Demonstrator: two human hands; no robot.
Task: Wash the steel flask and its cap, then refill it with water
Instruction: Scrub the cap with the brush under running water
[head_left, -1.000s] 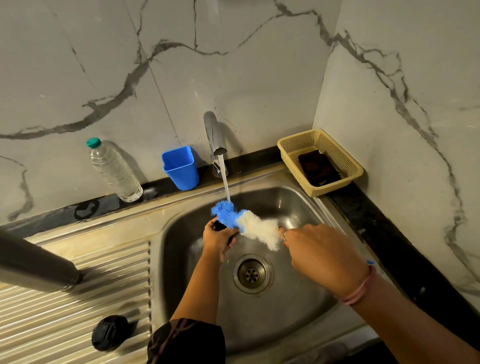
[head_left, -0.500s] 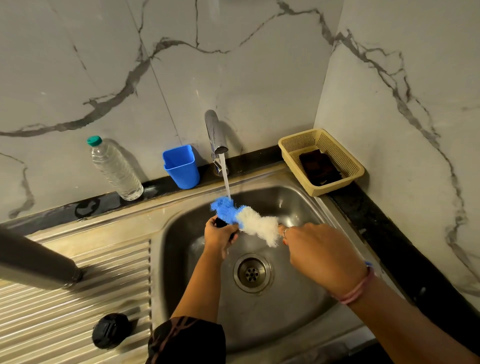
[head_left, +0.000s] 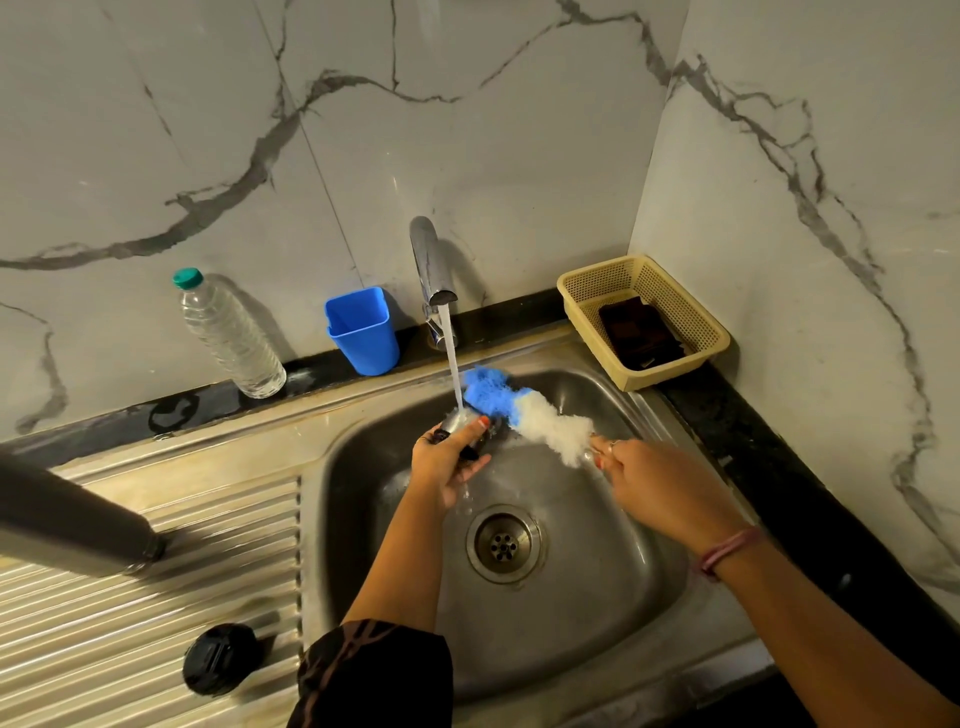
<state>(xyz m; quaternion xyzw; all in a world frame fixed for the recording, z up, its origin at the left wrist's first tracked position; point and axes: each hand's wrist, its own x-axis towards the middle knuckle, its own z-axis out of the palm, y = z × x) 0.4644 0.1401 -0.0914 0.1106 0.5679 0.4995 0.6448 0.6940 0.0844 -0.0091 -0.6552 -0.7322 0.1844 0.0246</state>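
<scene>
The dark steel flask (head_left: 67, 525) lies on its side on the ribbed drainboard (head_left: 156, 623) at the left, partly out of frame. A round black cap (head_left: 221, 660) sits on the drainboard near the front. Over the sink (head_left: 597, 613), my left hand (head_left: 447, 462) grips a small dark piece with a steel-looking top (head_left: 457, 422), and the stream from the tap (head_left: 431, 265) falls on it. My right hand (head_left: 660, 493) holds a bottle brush (head_left: 524, 415) with blue and white bristles. Its blue tip lies just right of the stream, and its handle is hidden in my fingers.
On the black ledge behind the sink stand a clear plastic bottle (head_left: 228, 338) with a green cap and a blue plastic cup (head_left: 363, 332). A beige mesh basket (head_left: 582, 291) holding a dark item (head_left: 639, 332) sits at the back right corner. Marble walls close in behind and to the right.
The brush has shifted right, out of the stream. The water that ran over its blue tip now falls on the piece in my left hand.
</scene>
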